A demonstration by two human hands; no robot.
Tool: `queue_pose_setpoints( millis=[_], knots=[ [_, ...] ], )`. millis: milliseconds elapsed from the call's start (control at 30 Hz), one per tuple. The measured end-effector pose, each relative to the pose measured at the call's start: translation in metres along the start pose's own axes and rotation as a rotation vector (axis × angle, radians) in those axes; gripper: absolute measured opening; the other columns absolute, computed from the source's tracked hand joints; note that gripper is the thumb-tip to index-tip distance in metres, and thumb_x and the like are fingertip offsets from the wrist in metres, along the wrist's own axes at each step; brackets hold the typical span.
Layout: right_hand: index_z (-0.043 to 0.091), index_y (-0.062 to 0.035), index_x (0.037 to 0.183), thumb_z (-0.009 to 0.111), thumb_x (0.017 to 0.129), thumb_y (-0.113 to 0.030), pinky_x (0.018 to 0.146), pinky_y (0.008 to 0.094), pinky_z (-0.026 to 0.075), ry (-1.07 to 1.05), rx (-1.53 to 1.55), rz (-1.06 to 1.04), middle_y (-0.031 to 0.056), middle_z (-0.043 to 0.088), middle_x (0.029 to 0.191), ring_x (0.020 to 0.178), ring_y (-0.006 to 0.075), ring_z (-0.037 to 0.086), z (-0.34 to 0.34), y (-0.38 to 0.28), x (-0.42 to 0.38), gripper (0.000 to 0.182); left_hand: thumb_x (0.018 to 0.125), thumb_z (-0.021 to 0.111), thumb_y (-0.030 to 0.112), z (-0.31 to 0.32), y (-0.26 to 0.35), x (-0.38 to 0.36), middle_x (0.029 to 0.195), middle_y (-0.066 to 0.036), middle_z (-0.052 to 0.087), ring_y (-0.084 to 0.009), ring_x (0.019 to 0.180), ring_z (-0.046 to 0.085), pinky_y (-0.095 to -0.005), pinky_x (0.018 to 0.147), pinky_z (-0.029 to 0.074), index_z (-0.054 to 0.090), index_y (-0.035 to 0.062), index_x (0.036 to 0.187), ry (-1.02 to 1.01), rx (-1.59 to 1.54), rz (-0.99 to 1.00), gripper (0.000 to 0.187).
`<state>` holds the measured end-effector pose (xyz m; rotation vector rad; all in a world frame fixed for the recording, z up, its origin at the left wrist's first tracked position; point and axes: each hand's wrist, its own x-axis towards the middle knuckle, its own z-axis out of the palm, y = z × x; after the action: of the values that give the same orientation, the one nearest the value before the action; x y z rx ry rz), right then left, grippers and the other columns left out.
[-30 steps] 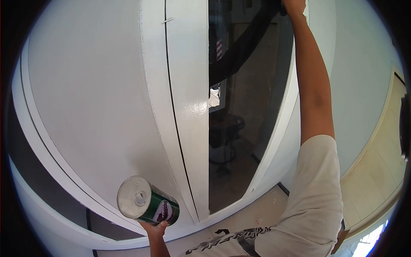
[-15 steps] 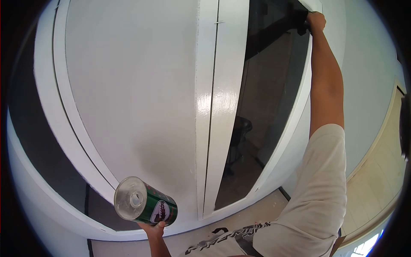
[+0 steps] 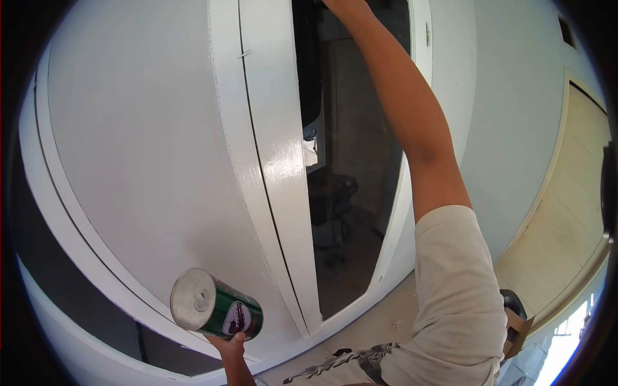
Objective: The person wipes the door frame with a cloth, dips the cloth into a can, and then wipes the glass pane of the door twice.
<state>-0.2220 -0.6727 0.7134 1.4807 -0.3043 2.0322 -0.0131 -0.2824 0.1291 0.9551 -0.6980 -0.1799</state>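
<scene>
My left hand holds a green tin can from below, low in the view. The can lies tilted, its silver lid with a small round cap facing me. My right arm reaches straight up along a dark glass pane set in a white frame. Only the base of my right hand shows at the top edge of the picture, so I cannot make out its fingers or anything in them.
A broad white painted panel fills the left. A pale wall and a tan surface lie to the right. Dusty floor runs below the frame. A dark object on a cardboard box sits at lower right.
My right hand has moved left along the top of the glass pane and nearly out of view. The can in my left hand has stayed where it was.
</scene>
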Motion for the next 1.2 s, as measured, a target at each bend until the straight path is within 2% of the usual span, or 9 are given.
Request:
queue_pose_setpoints(
  millis=[167,200,267,367,467,567,767,1033,1200],
  knots=[
    [0.072,0.0016,0.102,0.064,0.093,-0.017,0.091,0.0492,0.053,-0.203,-0.110,0.391,0.0258,0.069,0.105,0.100,0.0429,0.066,-0.030,0.110,0.002,0.023,0.056,0.095,0.063,-0.002,0.003,0.004,0.147,-0.017,0.042,-0.0310,0.132,0.051,-0.0464,0.110,0.047,0.016,0.0037,0.157,-0.073,0.056,0.001,0.141],
    [0.073,0.0023,0.102,0.063,0.092,-0.018,0.089,0.0507,0.054,-0.033,-0.279,0.184,0.0263,0.071,0.099,0.096,0.0439,0.068,-0.022,0.153,-0.006,0.024,0.059,0.098,0.056,0.003,0.011,0.005,0.145,-0.018,0.040,-0.0288,0.131,0.048,-0.0422,0.108,0.045,0.014,-0.0009,0.155,-0.078,0.019,-0.011,0.140],
    [0.073,0.0040,0.100,0.061,0.092,-0.017,0.086,0.0507,0.056,-0.106,-0.321,0.289,0.0271,0.072,0.091,0.090,0.0453,0.070,-0.031,0.204,-0.007,0.025,0.059,0.098,0.056,0.003,0.009,0.003,0.144,-0.018,0.040,-0.0287,0.130,0.048,-0.0422,0.108,0.045,0.014,-0.0011,0.154,-0.059,0.020,0.001,0.139],
    [0.073,0.0054,0.095,0.055,0.092,-0.013,0.082,0.0495,0.058,-0.221,-0.076,0.639,0.0291,0.072,0.091,0.088,0.0449,0.071,-0.075,0.164,-0.006,0.025,0.059,0.097,0.056,0.003,0.007,0.004,0.143,-0.018,0.040,-0.0287,0.130,0.048,-0.0423,0.108,0.046,0.014,-0.0013,0.154,-0.053,0.016,0.011,0.138],
    [0.072,0.0049,0.095,0.053,0.093,-0.011,0.079,0.0497,0.058,-0.125,-0.327,0.342,0.0282,0.073,0.091,0.085,0.0438,0.072,-0.047,0.213,0.000,0.025,0.059,0.097,0.058,0.007,0.009,0.006,0.143,-0.019,0.041,-0.0288,0.130,0.048,-0.0426,0.108,0.046,0.014,-0.0013,0.154,-0.062,0.016,0.022,0.139],
    [0.071,0.0049,0.092,0.052,0.093,-0.009,0.077,0.0498,0.059,0.021,-0.398,0.514,0.0273,0.073,0.090,0.084,0.0435,0.072,-0.023,0.214,0.007,0.023,0.058,0.097,0.060,0.006,0.011,0.004,0.143,-0.019,0.041,-0.0290,0.130,0.048,-0.0431,0.108,0.046,0.014,-0.0013,0.154,-0.043,0.027,0.021,0.141],
    [0.068,0.0064,0.088,0.051,0.094,-0.008,0.078,0.0497,0.059,-0.231,-0.202,0.648,0.0286,0.072,0.092,0.086,0.0435,0.072,-0.018,0.134,0.019,0.024,0.055,0.096,0.063,0.012,0.016,-0.003,0.144,-0.018,0.041,-0.0308,0.132,0.049,-0.0451,0.108,0.047,0.016,0.0009,0.155,0.020,0.064,-0.016,0.143],
    [0.066,-0.0002,0.088,0.051,0.094,-0.010,0.083,0.0479,0.058,-0.029,0.035,-0.064,0.0198,0.065,0.102,0.096,0.0383,0.067,0.044,-0.102,0.030,0.019,0.053,0.098,0.061,0.010,0.004,0.004,0.140,-0.017,0.043,-0.0300,0.129,0.050,-0.0439,0.107,0.047,0.019,-0.0006,0.151,-0.003,-0.004,-0.020,0.140],
    [0.068,-0.0023,0.090,0.052,0.093,-0.011,0.082,0.0467,0.059,-0.168,-0.036,-0.126,0.0168,0.064,0.102,0.099,0.0356,0.066,0.044,-0.069,0.010,0.018,0.054,0.098,0.060,0.012,0.002,0.004,0.140,-0.018,0.042,-0.0298,0.129,0.050,-0.0441,0.107,0.047,0.018,-0.0014,0.151,0.019,-0.014,0.024,0.140]
  ],
)
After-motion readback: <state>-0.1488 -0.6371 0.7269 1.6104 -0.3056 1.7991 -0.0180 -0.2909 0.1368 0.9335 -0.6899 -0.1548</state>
